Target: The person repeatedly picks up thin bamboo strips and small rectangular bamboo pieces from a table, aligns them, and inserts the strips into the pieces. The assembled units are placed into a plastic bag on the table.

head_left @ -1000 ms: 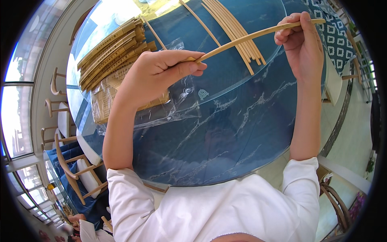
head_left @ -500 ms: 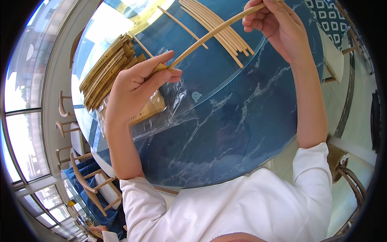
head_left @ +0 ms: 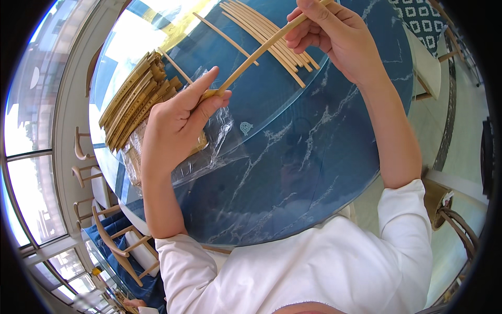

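A pale wooden chopstick slants across the space above the table, held between both hands. My left hand pinches its lower end between thumb and fingers, where a golden-brown bit shows. My right hand grips the upper end with fingers curled. Beyond them lies a row of loose chopsticks, side by side. A single chopstick rests left of the row, and another stick lies nearer the pile. This pile of golden-brown printed paper sleeves is stacked beside my left hand, which partly hides a clear plastic bag.
The round table has a dark blue marbled top, with a curved glass edge across it. Wooden chairs stand at left beside tall windows. A patterned blue-and-white seat is at far right.
My right hand has come left and a little toward me with its end of the chopstick. The chopstick now stands steeper. The whole table view has shifted slightly left.
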### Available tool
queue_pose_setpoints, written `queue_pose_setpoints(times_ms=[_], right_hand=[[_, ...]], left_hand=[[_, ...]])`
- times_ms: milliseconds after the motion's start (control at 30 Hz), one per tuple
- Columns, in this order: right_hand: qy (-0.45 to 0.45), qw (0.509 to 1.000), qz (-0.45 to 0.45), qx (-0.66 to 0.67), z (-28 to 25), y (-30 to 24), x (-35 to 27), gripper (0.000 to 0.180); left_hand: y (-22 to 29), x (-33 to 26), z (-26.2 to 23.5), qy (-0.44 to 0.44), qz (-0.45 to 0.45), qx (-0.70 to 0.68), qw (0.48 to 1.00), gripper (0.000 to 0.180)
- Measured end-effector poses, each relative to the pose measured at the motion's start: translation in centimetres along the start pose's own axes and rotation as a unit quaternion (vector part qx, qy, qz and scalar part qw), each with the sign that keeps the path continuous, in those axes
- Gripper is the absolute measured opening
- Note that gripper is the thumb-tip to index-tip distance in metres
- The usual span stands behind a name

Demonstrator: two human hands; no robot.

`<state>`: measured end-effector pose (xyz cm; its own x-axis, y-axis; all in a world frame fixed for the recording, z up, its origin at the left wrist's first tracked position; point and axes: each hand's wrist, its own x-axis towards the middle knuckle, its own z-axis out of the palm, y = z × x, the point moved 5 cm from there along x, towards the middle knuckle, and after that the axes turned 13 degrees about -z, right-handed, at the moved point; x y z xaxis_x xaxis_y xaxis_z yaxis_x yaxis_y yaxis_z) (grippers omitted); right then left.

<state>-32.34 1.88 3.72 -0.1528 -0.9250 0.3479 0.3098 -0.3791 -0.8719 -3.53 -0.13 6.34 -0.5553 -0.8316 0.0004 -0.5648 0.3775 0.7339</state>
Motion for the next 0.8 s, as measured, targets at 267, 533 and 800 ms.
queue_pose_setpoints(times_ms=[267, 533, 800], right_hand=[[0.012, 1.000, -0.007, -0.017, 0.7, 0.4, -0.2, 0.026], [0.084, 0.991, -0.102, -0.011, -1.2, -0.4, 0.5, 0.015], [0.012, 0.984, -0.126, -0.127, -2.2, 0.1, 0.7, 0.035]], left_hand=[[0.7, 0.1, 0.3, 0.049, 0.003, 0.035, 0.998, 0.044], [-0.1, 0.7, 0.2, 0.083, -0.009, 0.086, 0.993, 0.036], [-0.2, 0.2, 0.9, 0.269, 0.154, 0.310, 0.899, 0.014]])
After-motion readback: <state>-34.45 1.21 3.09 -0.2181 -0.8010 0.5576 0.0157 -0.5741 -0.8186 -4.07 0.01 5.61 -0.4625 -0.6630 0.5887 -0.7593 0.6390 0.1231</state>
